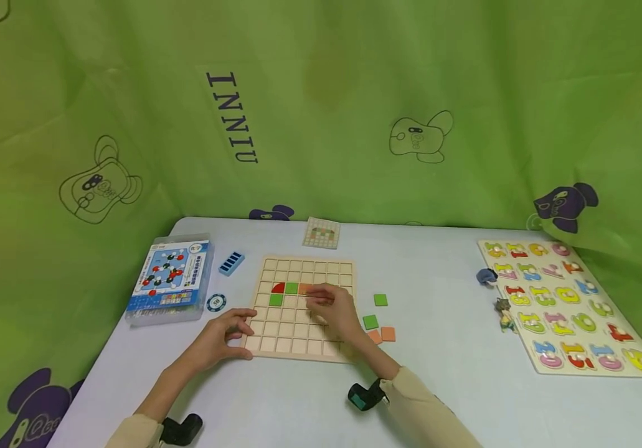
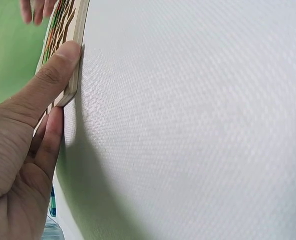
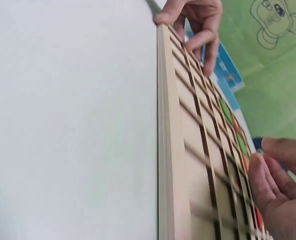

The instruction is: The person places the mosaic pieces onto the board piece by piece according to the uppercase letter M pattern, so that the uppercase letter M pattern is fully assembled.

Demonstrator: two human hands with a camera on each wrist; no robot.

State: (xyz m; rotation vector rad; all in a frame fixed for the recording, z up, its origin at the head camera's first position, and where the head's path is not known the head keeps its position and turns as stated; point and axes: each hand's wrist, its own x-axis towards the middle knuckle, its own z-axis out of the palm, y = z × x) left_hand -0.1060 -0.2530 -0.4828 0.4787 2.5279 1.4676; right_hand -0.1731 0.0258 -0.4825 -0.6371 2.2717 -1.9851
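A square wooden grid board [image 1: 281, 330] lies on the table. My left hand [image 1: 220, 336] grips its near left corner, the thumb [image 2: 67, 52] along the front edge and fingers at the left edge. In the grid sit a red quarter-round tile [image 1: 278, 289], a green square tile [image 1: 291, 288], another green tile [image 1: 276, 300] below and an orange square tile [image 1: 302, 289]. My right hand [image 1: 334, 308] is over the board, its fingertips right at the orange tile and partly covering it; I cannot tell whether they pinch it. Something red [image 3: 259, 220] shows beside that hand.
Green tiles [image 1: 380, 300] and orange tiles [image 1: 388, 334] lie right of the board. A pattern card [image 1: 321, 234] is behind it. To the left are a boxed set [image 1: 169, 280], a blue block [image 1: 232, 263] and a round chip [image 1: 216, 303]. A number puzzle [image 1: 573, 311] and small figures [image 1: 504, 314] stand right.
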